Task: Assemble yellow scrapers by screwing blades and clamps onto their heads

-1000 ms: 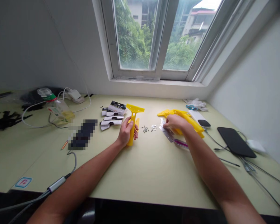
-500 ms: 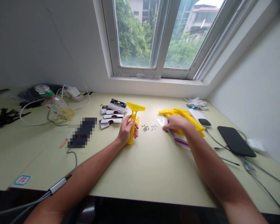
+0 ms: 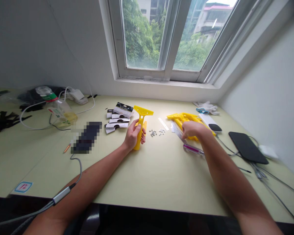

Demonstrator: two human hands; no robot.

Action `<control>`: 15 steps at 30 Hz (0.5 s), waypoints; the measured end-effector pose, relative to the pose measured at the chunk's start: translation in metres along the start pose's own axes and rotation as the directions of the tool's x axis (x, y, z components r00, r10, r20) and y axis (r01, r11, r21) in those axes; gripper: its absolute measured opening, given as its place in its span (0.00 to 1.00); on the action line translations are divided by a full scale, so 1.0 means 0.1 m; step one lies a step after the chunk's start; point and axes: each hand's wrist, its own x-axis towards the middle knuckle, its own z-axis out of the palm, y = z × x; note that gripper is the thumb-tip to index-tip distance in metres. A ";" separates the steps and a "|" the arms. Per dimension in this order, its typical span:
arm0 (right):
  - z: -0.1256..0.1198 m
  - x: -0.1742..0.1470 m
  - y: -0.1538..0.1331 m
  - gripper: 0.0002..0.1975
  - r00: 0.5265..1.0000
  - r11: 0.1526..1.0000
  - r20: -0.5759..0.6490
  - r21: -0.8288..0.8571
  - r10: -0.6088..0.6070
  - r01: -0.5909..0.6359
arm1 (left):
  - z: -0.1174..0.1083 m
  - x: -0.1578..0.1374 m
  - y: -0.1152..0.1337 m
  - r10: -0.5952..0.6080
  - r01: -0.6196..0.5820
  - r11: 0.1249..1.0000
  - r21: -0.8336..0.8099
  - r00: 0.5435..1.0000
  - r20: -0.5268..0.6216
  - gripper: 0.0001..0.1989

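Note:
My left hand [image 3: 133, 134] is wrapped round the handle of a yellow plastic scraper [image 3: 143, 111], held upright with its wide head at the top. Behind those fingers shows a flat orange-yellow piece [image 3: 145, 125]. My right hand [image 3: 191, 129] reaches down with fingers closed at some flat grey strips [image 3: 177, 130] beside a pile of yellow scraper handles [image 3: 180, 116]; its fingertips hide what they pinch. A pale metal strip with holes [image 3: 163, 124] lies alone to the left of the pile. Small screws [image 3: 152, 133] and nuts [image 3: 162, 131] lie between my hands.
A purple-handled tool [image 3: 194, 149] lies below my right hand. Several black-and-white cards [image 3: 120, 120] are stacked behind my left hand. A bottle [image 3: 61, 109] and a pixelated dark object [image 3: 88, 137] lie left. A black phone [image 3: 247, 147], cables and white gloves [image 3: 207, 107] are right.
My right hand has moved a little to the right, away from the pale strip, which now shows uncovered on the table. My left hand holds the scraper as before.

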 end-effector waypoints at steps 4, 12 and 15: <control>0.03 0.03 -0.10 0.12 0.997 0.999 -0.071 0.005 0.038 -0.038 | -0.01 0.00 -0.01 -0.005 0.005 1.000 0.003 1.000 -0.002 0.18; -0.04 -0.01 -0.01 0.10 0.999 0.999 -0.048 0.034 -0.008 0.009 | 0.00 0.01 -0.01 -0.008 0.008 1.000 0.013 1.000 0.004 0.19; -0.03 -0.03 0.00 0.12 1.000 1.000 0.000 0.028 0.001 -0.001 | 0.00 0.00 0.00 -0.012 0.012 1.000 0.015 1.000 0.004 0.19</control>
